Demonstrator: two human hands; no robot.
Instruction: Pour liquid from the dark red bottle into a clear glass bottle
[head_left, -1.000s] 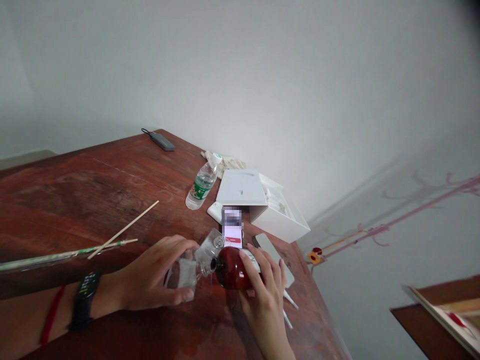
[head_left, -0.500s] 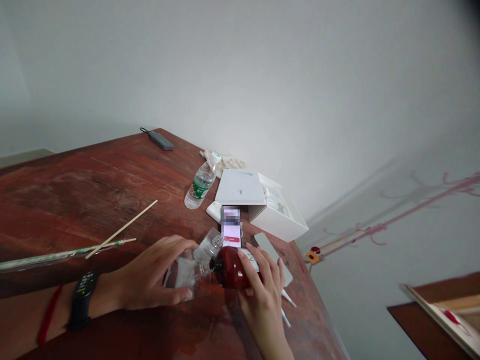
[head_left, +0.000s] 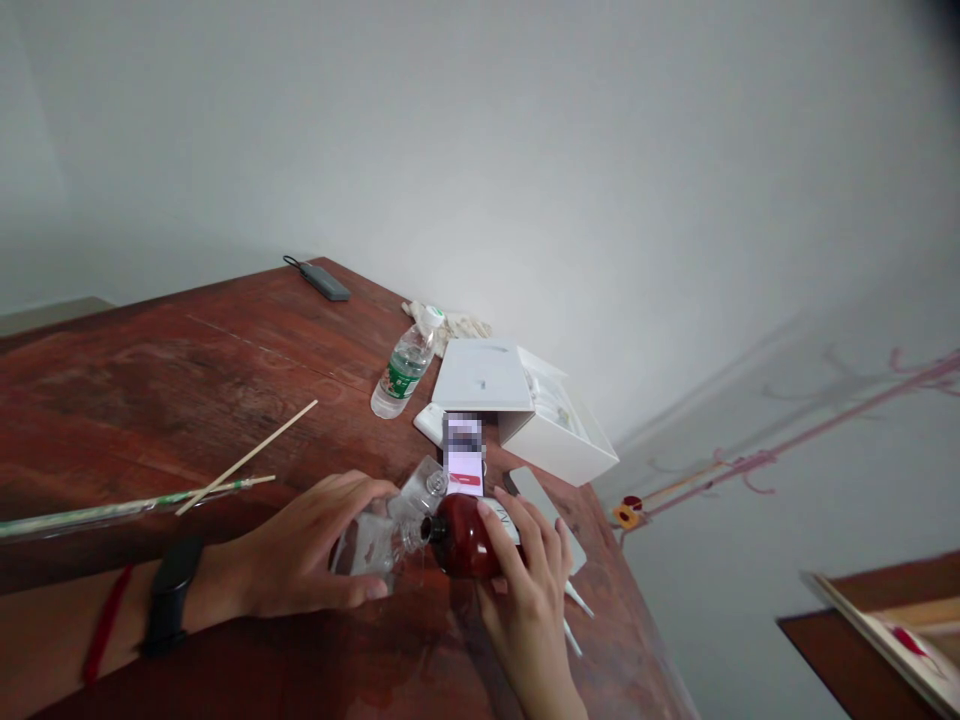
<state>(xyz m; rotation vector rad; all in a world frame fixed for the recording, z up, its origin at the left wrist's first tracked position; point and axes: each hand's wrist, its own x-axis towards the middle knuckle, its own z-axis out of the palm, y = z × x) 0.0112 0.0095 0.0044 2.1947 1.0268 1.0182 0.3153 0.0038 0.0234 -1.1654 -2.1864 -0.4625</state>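
Note:
My left hand (head_left: 311, 550) is wrapped round a small clear glass container (head_left: 369, 548) standing on the red-brown wooden table (head_left: 187, 380). My right hand (head_left: 525, 590) grips a dark red bottle (head_left: 461, 535) lying tipped on its side, its mouth held against the top of the clear container. A second clear bottle (head_left: 424, 486) lies just behind them. A black band sits on my left wrist.
A phone (head_left: 463, 456) with a lit screen leans behind the bottles. Farther back are a plastic water bottle (head_left: 405, 365), an open white box (head_left: 525, 405), a grey device (head_left: 324, 282) with a cable, and cloth. Wooden sticks (head_left: 244, 460) and a long wrapped rod (head_left: 90, 518) lie left.
Both hands and the two bottles stay in the same place; only the camera shifts slightly.

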